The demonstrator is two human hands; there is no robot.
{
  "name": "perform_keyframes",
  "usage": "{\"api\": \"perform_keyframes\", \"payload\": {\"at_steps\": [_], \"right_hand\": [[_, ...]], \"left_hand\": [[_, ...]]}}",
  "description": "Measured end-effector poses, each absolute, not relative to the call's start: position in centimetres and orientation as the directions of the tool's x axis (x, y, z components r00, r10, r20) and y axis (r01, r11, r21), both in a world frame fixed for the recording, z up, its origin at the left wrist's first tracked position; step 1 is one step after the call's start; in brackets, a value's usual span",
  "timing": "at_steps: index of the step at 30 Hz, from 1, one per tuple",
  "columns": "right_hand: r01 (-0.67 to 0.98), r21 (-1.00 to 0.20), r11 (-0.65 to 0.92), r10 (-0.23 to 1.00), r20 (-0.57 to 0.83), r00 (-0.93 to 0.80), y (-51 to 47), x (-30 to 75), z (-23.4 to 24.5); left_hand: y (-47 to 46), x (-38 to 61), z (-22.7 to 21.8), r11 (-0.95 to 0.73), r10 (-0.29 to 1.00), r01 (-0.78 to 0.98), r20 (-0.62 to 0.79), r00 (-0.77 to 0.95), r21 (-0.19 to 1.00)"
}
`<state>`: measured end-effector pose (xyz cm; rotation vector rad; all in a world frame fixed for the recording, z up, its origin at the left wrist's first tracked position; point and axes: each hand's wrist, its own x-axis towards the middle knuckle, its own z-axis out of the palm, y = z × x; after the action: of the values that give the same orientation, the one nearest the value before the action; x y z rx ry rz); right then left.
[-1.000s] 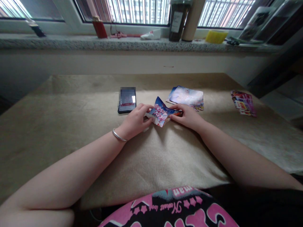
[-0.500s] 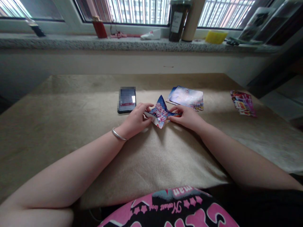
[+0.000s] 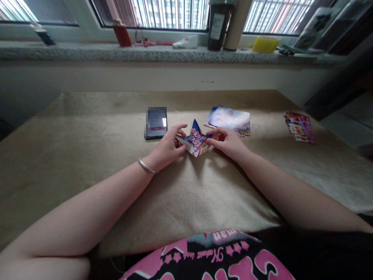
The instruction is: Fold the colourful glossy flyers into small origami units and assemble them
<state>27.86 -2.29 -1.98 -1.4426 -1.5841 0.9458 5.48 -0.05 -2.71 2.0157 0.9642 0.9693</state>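
A folded paper piece [image 3: 197, 140], blue with red and white print and four pointed corners, is between my hands above the table's middle. Its top point stands up, and a pale patch shows at lower left. My left hand [image 3: 168, 144], with a silver bangle at the wrist, has its thumb and fingers around the left corner; the index finger is raised off the paper. On the opposite side my right hand [image 3: 229, 143] pinches the right corner between thumb and fingers. That corner is partly hidden by the fingertips.
A phone [image 3: 156, 123] lies beyond my left hand. Behind my right hand is a stack of printed sheets [image 3: 230, 118]. Fanned colourful cards [image 3: 300, 127] lie farther right. A jar [image 3: 218, 31] and yellow tape [image 3: 266, 45] stand on the stone windowsill [image 3: 96, 52].
The folded paper has shifted slightly left and its right side has turned a little. My left fingers have loosened and spread; my right fingers have moved left along the corner.
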Motion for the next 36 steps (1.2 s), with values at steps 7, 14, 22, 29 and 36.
{"api": "perform_keyframes", "payload": {"at_steps": [7,14,22,29,36], "right_hand": [[0.392,-0.908,0.146,0.979,0.076,-0.189,-2.0,28.0,-2.4],[0.415,-0.896,0.157,0.962,0.043,-0.270,-2.1,28.4,-2.4],[0.481,-0.850,0.216,0.965,0.111,-0.238,-1.3,28.9,-3.3],[0.547,-0.806,0.226,0.971,0.144,-0.189,-1.7,28.3,-2.4],[0.460,-0.856,0.236,0.968,0.165,-0.190,-1.6,28.1,-2.9]], "left_hand": [[0.3,5.4,-3.3,-0.444,0.860,0.242,0.334,0.386,0.863],[0.6,5.2,-3.9,-0.455,0.853,0.144,0.383,0.356,0.879],[0.3,5.3,-3.8,-0.442,0.872,0.176,0.375,0.314,0.880],[0.1,5.6,-3.1,-0.378,0.901,0.147,0.327,0.285,0.914],[0.3,5.4,-2.9,-0.388,0.881,0.089,0.340,0.328,0.917]]}}
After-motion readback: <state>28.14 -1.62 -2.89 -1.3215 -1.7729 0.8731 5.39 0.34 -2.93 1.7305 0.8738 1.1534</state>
